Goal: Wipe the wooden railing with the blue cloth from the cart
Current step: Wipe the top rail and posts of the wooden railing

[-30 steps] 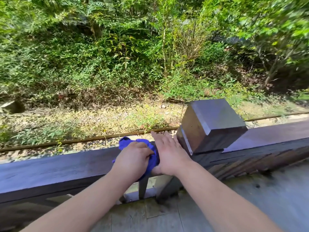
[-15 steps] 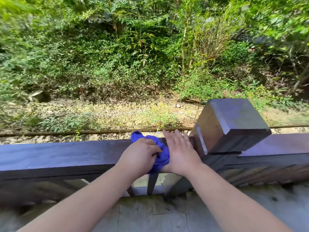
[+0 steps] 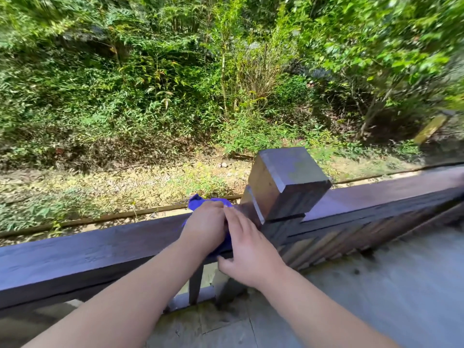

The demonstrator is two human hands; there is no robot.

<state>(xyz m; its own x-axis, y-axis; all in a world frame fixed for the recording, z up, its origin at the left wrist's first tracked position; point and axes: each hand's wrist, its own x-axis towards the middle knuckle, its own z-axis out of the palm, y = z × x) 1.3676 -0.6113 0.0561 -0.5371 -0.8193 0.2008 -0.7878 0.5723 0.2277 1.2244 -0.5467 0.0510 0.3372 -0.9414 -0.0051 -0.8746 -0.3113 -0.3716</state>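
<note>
Cloth status: blue cloth (image 3: 200, 201) is bunched on top of the wooden railing (image 3: 100, 249), just left of the square post (image 3: 288, 177). It is mostly hidden under the left hand (image 3: 204, 226); blue shows past the knuckles on the far side and in a sliver between the two hands. Left grip: fingers curled down over the wad, clamping it against the rail top. Right hand (image 3: 251, 252) sits right beside it, touching, between left hand and post. Right grip is spread: fingers (image 3: 237, 222) straight and flat on the rail top toward the post base, thumb splayed onto the rail's near face, holding nothing. Both forearms bare. Dark baluster (image 3: 195, 280) below the hands. Grey paved floor (image 3: 376, 297) on the near side, dense green brush (image 3: 175, 84) beyond the rail. View edges blurred
</note>
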